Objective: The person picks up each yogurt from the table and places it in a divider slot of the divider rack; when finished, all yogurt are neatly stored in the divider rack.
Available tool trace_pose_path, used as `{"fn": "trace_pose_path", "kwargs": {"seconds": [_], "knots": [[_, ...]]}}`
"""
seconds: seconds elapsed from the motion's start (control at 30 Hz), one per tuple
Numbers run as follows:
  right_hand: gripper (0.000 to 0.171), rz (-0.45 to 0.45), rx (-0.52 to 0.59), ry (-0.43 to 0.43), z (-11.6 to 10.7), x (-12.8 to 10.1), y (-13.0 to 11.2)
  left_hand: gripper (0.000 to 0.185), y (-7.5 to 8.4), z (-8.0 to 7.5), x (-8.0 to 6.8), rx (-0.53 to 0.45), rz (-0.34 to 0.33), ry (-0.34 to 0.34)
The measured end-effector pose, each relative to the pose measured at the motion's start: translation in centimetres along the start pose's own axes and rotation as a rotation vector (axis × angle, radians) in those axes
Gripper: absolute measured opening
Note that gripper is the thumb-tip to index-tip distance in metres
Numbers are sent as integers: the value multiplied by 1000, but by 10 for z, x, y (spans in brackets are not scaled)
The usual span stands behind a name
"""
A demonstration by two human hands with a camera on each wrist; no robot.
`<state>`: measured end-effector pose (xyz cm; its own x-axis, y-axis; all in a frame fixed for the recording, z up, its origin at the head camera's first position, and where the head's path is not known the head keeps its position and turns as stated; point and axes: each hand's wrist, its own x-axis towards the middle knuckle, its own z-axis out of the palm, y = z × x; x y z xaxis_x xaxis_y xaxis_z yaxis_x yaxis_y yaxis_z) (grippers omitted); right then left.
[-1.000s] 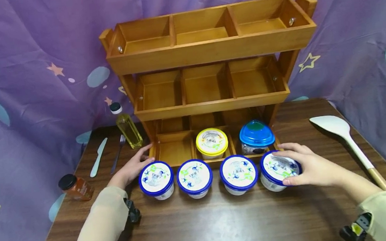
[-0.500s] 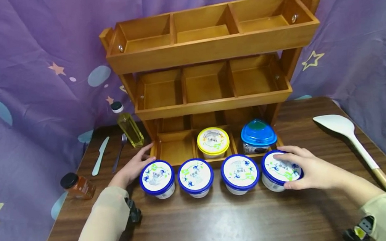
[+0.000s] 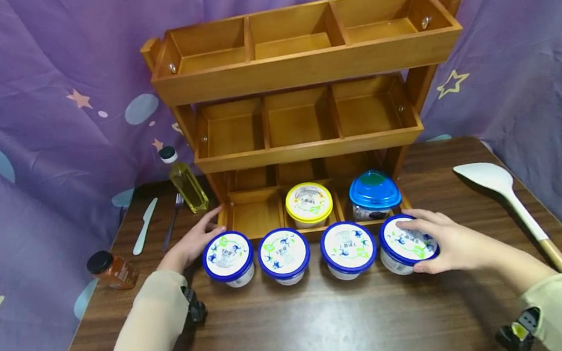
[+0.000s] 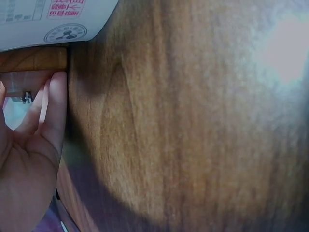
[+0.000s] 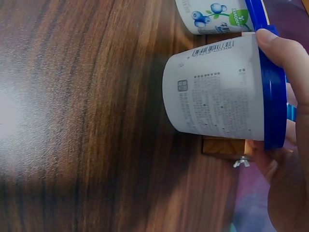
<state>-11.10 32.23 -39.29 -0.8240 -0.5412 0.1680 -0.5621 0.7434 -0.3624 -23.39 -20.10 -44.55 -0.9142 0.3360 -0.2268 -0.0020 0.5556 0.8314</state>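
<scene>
Several white yogurt-type tubs with blue lids and blueberry prints stand in a row on the table before a wooden rack (image 3: 309,151). My right hand (image 3: 449,241) grips the rightmost blue-lidded tub (image 3: 409,239); in the right wrist view its thumb lies on the rim of the lid (image 5: 273,101), while the other fingers are partly hidden behind. At the rack's lower left end, my left hand (image 3: 193,241) touches the wooden side with extended fingers, beside the leftmost tub (image 3: 228,258). A yellow-lidded tub (image 3: 308,204) and a blue triangular-lidded container (image 3: 374,194) sit in the bottom tier.
Left of the rack are an oil bottle (image 3: 186,184), a fork (image 3: 172,224), a pale knife (image 3: 145,226) and a black-capped jar of red contents (image 3: 114,271). On the right lies a white spatula-like utensil (image 3: 505,189) with a wooden handle. A purple curtain (image 3: 49,51) hangs behind.
</scene>
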Motion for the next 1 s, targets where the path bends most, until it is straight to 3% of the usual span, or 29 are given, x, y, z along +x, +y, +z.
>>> {"fn": "trace_pose_path", "kwargs": {"seconds": [0.73, 1.0], "knots": [[79, 85, 91, -1, 8, -5, -1, 66, -3, 0, -2, -22, 6, -8], [79, 67, 30, 27, -20, -2, -7, 68, -2, 1, 0, -25, 23, -12]]}}
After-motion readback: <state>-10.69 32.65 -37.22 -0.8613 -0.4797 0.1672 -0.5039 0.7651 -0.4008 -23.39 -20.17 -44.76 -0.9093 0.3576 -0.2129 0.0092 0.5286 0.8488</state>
